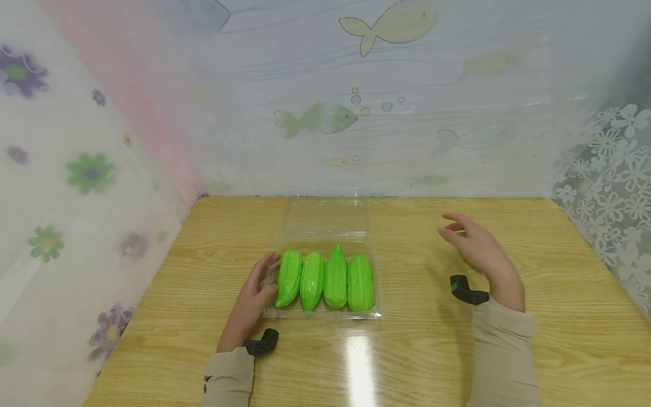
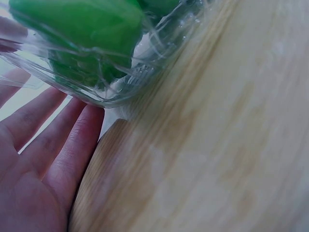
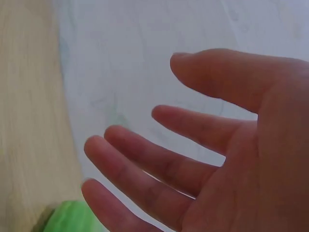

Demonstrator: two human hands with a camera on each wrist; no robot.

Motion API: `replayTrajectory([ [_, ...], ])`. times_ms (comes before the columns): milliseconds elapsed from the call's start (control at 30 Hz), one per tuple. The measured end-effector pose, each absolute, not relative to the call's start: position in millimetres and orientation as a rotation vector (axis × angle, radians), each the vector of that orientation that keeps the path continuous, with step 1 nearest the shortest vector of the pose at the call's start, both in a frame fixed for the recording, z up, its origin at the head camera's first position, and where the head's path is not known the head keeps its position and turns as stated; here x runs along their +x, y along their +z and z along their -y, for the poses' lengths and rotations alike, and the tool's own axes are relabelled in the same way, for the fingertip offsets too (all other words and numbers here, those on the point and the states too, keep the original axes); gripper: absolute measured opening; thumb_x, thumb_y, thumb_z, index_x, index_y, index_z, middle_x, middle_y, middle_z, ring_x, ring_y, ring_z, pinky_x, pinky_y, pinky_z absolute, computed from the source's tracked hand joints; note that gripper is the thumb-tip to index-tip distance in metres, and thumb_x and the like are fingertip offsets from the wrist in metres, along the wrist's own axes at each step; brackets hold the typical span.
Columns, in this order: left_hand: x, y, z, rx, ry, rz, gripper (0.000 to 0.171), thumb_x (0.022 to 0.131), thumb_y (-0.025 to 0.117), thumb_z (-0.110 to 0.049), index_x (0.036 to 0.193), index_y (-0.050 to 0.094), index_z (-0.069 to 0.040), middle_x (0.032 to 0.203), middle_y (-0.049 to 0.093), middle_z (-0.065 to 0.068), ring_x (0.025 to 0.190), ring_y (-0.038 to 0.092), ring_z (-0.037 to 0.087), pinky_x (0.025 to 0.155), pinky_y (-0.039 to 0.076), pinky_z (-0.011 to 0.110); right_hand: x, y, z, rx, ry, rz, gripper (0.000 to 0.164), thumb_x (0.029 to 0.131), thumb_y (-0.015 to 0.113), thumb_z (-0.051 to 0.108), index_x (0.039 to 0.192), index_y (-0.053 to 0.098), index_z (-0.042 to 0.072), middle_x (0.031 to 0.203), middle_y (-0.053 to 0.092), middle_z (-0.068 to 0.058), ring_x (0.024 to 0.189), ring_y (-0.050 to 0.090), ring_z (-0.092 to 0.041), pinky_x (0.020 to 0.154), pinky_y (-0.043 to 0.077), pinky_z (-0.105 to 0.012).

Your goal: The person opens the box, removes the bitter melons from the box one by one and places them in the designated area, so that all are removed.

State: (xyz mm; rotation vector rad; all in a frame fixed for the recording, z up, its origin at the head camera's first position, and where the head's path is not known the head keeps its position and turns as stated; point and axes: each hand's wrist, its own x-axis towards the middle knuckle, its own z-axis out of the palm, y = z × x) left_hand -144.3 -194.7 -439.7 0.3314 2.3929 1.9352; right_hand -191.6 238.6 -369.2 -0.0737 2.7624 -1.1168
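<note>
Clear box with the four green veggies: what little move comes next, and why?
Maybe the right hand should reach for the green piece just past it. That hand holds nothing, the piece seems to lie on the table outside the open box, and the left hand touches the box's side.

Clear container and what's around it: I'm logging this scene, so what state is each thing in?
Clear container: open
Lid: swung back, away from the person
Four green pieces: side by side inside
Left hand: fingers extended, touching the container's left side
Right hand: fingers parted, apart from the container
Fifth green piece: partly hidden, near the right hand
</note>
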Motion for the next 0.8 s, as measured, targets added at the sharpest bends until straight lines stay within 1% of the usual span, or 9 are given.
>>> replayTrajectory([
  [100,-144,-440,195,0.333,1.937,-2.395,0.063,0.083,0.04,0.006,0.141,0.024,-0.012,0.142,0.029,0.01,0.13,0.024,0.027,0.1,0.02,0.051,-191,-368,-235,-0.122,-1.172,-2.731,0.069,0.085,0.037,0.058,0.142,0.023,0.021,0.132,0.038,-0.013,0.11,0.045,-0.036,0.08,0.039,-0.048],
  [233,-144,-439,194,0.33,1.939,-2.394,0.063,0.083,0.04,0.006,0.141,0.024,-0.012,0.142,0.029,0.01,0.13,0.024,0.026,0.1,0.021,0.051,-190,-365,-228,-0.188,-1.272,-2.678,0.064,0.086,0.041,0.054,0.141,0.025,0.025,0.129,0.04,-0.01,0.108,0.048,-0.033,0.084,0.038,-0.047],
  [400,-144,-439,195,0.327,1.944,-2.387,0.063,0.083,0.04,0.007,0.141,0.024,-0.011,0.142,0.029,0.01,0.13,0.024,0.026,0.1,0.02,0.05,-192,-363,-217,-0.252,-1.339,-2.641,0.057,0.088,0.044,0.046,0.139,0.029,0.023,0.124,0.045,-0.008,0.105,0.051,-0.026,0.086,0.038,-0.044],
  [600,-144,-439,195,0.344,1.936,-2.393,0.063,0.083,0.04,0.007,0.141,0.023,-0.01,0.142,0.028,0.012,0.129,0.025,0.028,0.099,0.022,0.05,-195,-364,-202,-0.354,-1.375,-2.61,0.054,0.089,0.047,0.041,0.137,0.033,0.019,0.121,0.048,-0.011,0.102,0.053,-0.027,0.083,0.041,-0.045],
  [667,-144,-439,195,0.346,1.936,-2.391,0.062,0.083,0.04,0.007,0.141,0.023,-0.009,0.142,0.028,0.011,0.129,0.025,0.028,0.099,0.022,0.05,-195,-365,-198,-0.382,-1.369,-2.608,0.054,0.089,0.047,0.04,0.137,0.034,0.019,0.12,0.049,-0.012,0.101,0.054,-0.026,0.083,0.042,-0.044],
  [800,-145,-440,195,0.351,1.945,-2.377,0.062,0.083,0.04,0.007,0.141,0.023,-0.011,0.142,0.028,0.01,0.13,0.025,0.028,0.1,0.021,0.05,-198,-367,-189,-0.396,-1.362,-2.618,0.051,0.089,0.048,0.042,0.135,0.036,0.022,0.117,0.053,-0.007,0.099,0.055,-0.022,0.081,0.043,-0.042],
])
